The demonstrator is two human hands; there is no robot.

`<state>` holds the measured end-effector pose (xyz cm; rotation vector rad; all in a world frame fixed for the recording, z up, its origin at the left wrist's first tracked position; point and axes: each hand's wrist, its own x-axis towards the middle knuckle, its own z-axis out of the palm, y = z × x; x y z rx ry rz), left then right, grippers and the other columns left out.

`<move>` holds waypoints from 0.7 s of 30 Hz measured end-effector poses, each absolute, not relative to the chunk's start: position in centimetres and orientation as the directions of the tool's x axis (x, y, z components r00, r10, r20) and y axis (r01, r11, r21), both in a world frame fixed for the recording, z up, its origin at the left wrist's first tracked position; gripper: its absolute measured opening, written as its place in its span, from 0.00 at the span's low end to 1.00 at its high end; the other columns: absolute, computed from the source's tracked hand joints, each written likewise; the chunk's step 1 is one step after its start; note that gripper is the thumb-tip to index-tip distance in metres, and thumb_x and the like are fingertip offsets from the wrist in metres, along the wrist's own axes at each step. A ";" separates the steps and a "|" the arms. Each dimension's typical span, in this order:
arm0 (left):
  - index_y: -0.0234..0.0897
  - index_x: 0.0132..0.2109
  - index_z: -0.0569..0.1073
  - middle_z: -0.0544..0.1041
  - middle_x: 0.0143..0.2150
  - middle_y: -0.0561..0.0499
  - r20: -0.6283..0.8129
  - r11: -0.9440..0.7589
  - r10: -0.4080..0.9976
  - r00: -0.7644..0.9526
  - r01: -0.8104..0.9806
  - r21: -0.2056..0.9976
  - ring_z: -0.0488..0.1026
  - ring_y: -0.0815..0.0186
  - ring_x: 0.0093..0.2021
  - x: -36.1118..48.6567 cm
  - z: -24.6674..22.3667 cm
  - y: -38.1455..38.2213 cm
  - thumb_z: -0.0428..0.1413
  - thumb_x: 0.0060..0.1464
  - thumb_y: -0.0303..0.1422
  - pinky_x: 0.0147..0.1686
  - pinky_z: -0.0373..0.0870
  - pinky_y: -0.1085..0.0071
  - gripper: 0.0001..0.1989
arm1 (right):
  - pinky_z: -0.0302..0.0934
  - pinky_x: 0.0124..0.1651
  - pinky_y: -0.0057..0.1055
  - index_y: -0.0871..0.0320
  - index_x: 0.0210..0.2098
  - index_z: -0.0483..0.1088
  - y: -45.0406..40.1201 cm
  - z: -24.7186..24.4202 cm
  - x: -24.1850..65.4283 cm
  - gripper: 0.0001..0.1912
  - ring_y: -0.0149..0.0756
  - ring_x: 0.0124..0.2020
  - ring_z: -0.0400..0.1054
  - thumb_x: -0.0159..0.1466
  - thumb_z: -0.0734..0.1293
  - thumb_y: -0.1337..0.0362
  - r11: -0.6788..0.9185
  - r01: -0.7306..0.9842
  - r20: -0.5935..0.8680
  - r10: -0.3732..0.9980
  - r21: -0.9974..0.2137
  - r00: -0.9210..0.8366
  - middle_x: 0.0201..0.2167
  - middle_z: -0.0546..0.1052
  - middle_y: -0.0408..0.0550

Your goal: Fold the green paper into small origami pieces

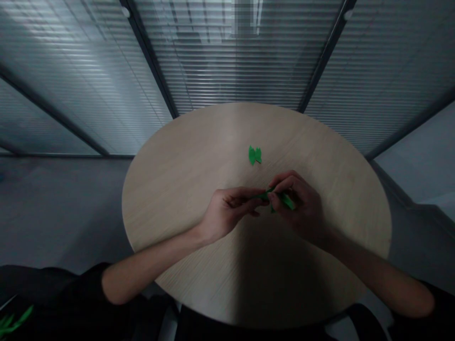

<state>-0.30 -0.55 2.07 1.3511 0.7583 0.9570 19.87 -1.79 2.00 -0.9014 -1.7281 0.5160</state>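
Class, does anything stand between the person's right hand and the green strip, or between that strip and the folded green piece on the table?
Nothing visible does. The right hand and left hand already pinch the green strip, and only the wooden tabletop lies between it and the folded green piece.

Green strip partly hidden inside right hand and left hand, green folded piece ahead of hands too small to read, green leafy scrap behind left hand cut off by frame corner, pixelated patch far ahead blurred

a black top with sleeves ending near the elbows, bare forearms and bare hands
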 end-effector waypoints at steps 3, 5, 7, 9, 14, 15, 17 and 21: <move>0.32 0.48 0.83 0.87 0.43 0.42 0.092 -0.039 0.895 0.436 -0.129 0.991 0.86 0.59 0.42 -0.3 2.1 -0.5 0.63 0.58 0.32 0.35 0.84 0.72 0.12 | 0.67 0.32 0.29 0.54 0.36 0.69 -1.8 2.1 19.9 0.07 0.32 0.35 0.70 0.66 0.71 0.69 0.624 0.320 0.613 0.776 -0.713 -0.147 0.40 0.73 0.45; 0.33 0.48 0.83 0.87 0.42 0.43 0.106 -0.051 0.893 0.437 -0.136 0.989 0.86 0.60 0.41 -0.3 2.0 -0.5 0.63 0.58 0.31 0.35 0.84 0.73 0.12 | 0.68 0.32 0.29 0.54 0.36 0.69 -1.7 2.0 19.9 0.06 0.31 0.35 0.69 0.66 0.71 0.69 0.624 0.318 0.613 0.776 -0.714 -0.147 0.40 0.73 0.45; 0.33 0.48 0.83 0.87 0.42 0.43 0.112 -0.058 0.892 0.439 -0.133 0.989 0.86 0.60 0.41 -0.3 2.0 -0.6 0.63 0.59 0.31 0.35 0.84 0.73 0.11 | 0.68 0.32 0.30 0.54 0.35 0.69 -1.6 1.9 19.9 0.06 0.32 0.35 0.70 0.66 0.71 0.68 0.624 0.322 0.613 0.776 -0.712 -0.146 0.40 0.73 0.45; 0.33 0.47 0.83 0.87 0.42 0.43 0.110 -0.062 0.892 0.438 -0.121 0.991 0.86 0.60 0.41 -0.4 2.0 -0.6 0.63 0.59 0.30 0.35 0.84 0.73 0.11 | 0.69 0.33 0.30 0.53 0.36 0.69 -1.6 1.7 19.9 0.06 0.32 0.35 0.70 0.66 0.71 0.67 0.621 0.320 0.612 0.778 -0.715 -0.144 0.40 0.73 0.45; 0.33 0.48 0.83 0.87 0.42 0.42 0.110 -0.074 0.885 0.452 -0.097 0.993 0.86 0.59 0.42 -0.4 2.1 -0.6 0.62 0.59 0.31 0.36 0.85 0.71 0.12 | 0.72 0.37 0.31 0.52 0.45 0.71 -1.8 2.0 20.0 0.08 0.32 0.36 0.73 0.66 0.70 0.67 0.592 0.339 0.575 0.803 -0.732 -0.161 0.41 0.75 0.45; 0.33 0.49 0.83 0.87 0.42 0.42 0.111 -0.078 0.882 0.457 -0.091 0.993 0.86 0.59 0.42 -0.5 2.1 -0.6 0.62 0.59 0.31 0.36 0.85 0.71 0.12 | 0.72 0.37 0.31 0.52 0.46 0.71 -1.8 2.1 20.0 0.09 0.32 0.36 0.73 0.66 0.69 0.67 0.587 0.349 0.565 0.806 -0.730 -0.176 0.40 0.76 0.45; 0.34 0.50 0.83 0.87 0.43 0.42 0.111 -0.080 0.880 0.461 -0.085 0.993 0.86 0.59 0.42 -0.6 2.0 -0.5 0.62 0.59 0.31 0.37 0.85 0.70 0.12 | 0.72 0.37 0.31 0.52 0.47 0.71 -1.8 2.3 20.0 0.10 0.33 0.36 0.74 0.67 0.69 0.67 0.586 0.349 0.551 0.809 -0.731 -0.205 0.39 0.77 0.45; 0.32 0.50 0.82 0.87 0.42 0.42 0.120 -0.085 0.881 0.457 -0.097 0.992 0.86 0.59 0.42 -0.7 2.0 -0.5 0.63 0.59 0.31 0.37 0.84 0.71 0.13 | 0.71 0.36 0.30 0.52 0.46 0.71 -1.8 2.4 20.0 0.08 0.33 0.36 0.75 0.67 0.69 0.68 0.596 0.338 0.555 0.803 -0.729 -0.219 0.38 0.78 0.44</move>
